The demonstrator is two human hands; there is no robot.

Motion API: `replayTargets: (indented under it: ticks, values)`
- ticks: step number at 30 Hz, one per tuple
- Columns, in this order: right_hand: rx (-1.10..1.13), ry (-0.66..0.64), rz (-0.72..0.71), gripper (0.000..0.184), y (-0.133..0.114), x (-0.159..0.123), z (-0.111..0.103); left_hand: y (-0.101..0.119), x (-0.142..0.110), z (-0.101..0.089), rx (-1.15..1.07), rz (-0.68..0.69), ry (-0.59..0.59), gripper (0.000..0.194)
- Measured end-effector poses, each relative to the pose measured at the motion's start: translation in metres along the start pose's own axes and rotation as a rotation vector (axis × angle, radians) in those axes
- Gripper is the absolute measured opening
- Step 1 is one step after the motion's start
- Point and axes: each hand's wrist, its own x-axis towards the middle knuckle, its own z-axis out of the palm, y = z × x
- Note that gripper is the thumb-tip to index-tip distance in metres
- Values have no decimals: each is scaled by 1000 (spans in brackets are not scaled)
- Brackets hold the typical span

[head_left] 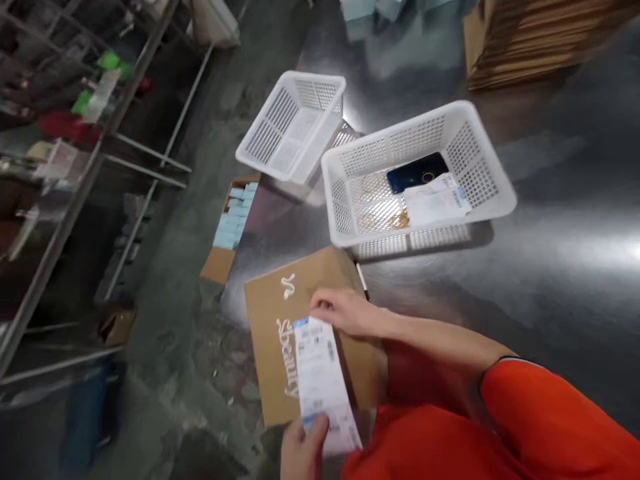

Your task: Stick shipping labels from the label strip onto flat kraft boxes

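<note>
A long white shipping label (320, 373) with printed barcodes and blue ends lies across a kraft cardboard box (313, 277) printed in white lettering. My left hand (303, 447) grips the label's lower end at the box's near edge. My right hand (343, 313) rests over the box, its fingers curled on the label's upper end. Beyond the box, a white plastic basket (395, 131) holds a dark blue phone (417, 172), white papers (435, 199) and gold-coloured cord (395, 219).
A second white basket (320, 83) stands tilted at the far left of the first, beside an open carton of pale blue boxes (233, 217). A stack of flattened cardboard (530, 40) lies top right. Metal shelving (95, 143) with assorted goods runs along the left.
</note>
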Motion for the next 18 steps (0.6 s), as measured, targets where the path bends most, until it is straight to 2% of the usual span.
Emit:
replayTargets:
  ticks: [1,3,6,8,10,11,12,14,16,18]
  values:
    - [0,50,-19,13,1,0,0,-4,-4,1,-16,14,-105,40]
    - [-77,181,-88,17,3,-1,-2,-11,-4,5,-179,62,-212,46]
    - [-428,381,-118,29,13,-4,-27,-17,6,14,-369,21,-261,49]
    - [-751,550,19,38,25,-11,-56,-21,13,19,-480,19,-314,47]
    - [-990,724,272,48,43,-22,-87,-25,17,22,-559,49,-384,45]
    - [-1051,764,374,49,52,-28,-100,-26,18,23,-577,71,-410,44]
    - [-1090,744,415,47,62,-32,-109,-28,19,24,-584,96,-429,44]
    - [-1152,729,410,42,78,-36,-117,-29,20,25,-591,141,-448,46]
    - [-1152,690,431,41,85,-29,-114,-31,21,26,-599,173,-463,49]
    - [-1139,655,470,40,83,-13,-107,-33,23,28,-615,195,-472,52]
